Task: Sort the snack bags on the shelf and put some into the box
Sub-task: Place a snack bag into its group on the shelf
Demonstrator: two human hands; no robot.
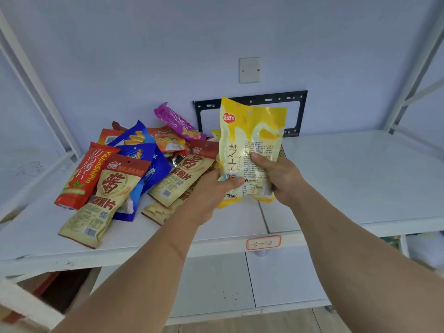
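Head view | both hands up: left hand [211,188] and right hand [276,174] pinch the yellow bag [249,140] upright above the shelf [336,176] | pile [134,169] just left | risk: elbow sweeps loose bags off the edge.

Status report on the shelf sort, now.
Both hands, left and right, grip the yellow bag, upright above the shelf. Other bags piled at left, unsorted. Nothing blocking.
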